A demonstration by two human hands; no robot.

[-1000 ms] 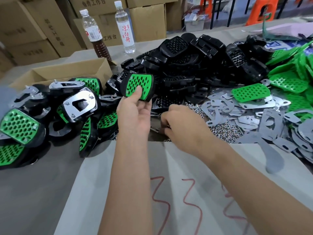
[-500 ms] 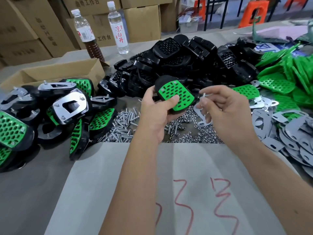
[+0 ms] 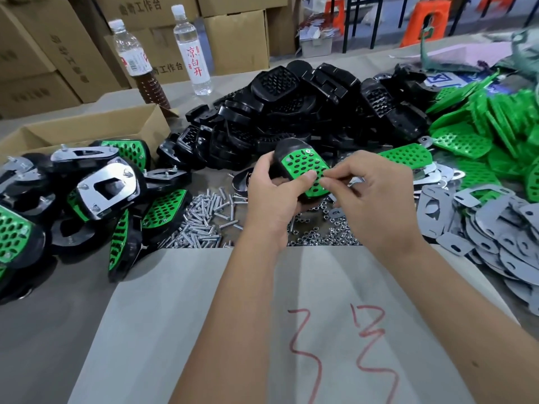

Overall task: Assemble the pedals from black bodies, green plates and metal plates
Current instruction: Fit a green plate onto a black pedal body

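My left hand [image 3: 271, 199] grips a pedal [image 3: 303, 167], a black body with a green perforated plate facing up, thumb pressed on the plate. My right hand [image 3: 376, 193] pinches a small screw against the plate's right edge; fingertips hide most of it. One screw head shows in the plate's far corner. Loose black bodies [image 3: 291, 106] are heaped behind, green plates [image 3: 481, 123] lie at the right, and grey metal plates [image 3: 495, 228] spread below them.
Assembled pedals [image 3: 108, 188] are piled at the left beside an open cardboard box [image 3: 87, 129]. Screws [image 3: 201, 223] and nuts [image 3: 318, 234] lie under my hands. Two bottles [image 3: 191, 48] stand at the back. A grey sheet [image 3: 204, 316] with red marks covers the near table.
My left hand brought the pedal from the pile toward me and turned it. My right hand lifted a screw from the table and moved left until its fingertips met the green plate.
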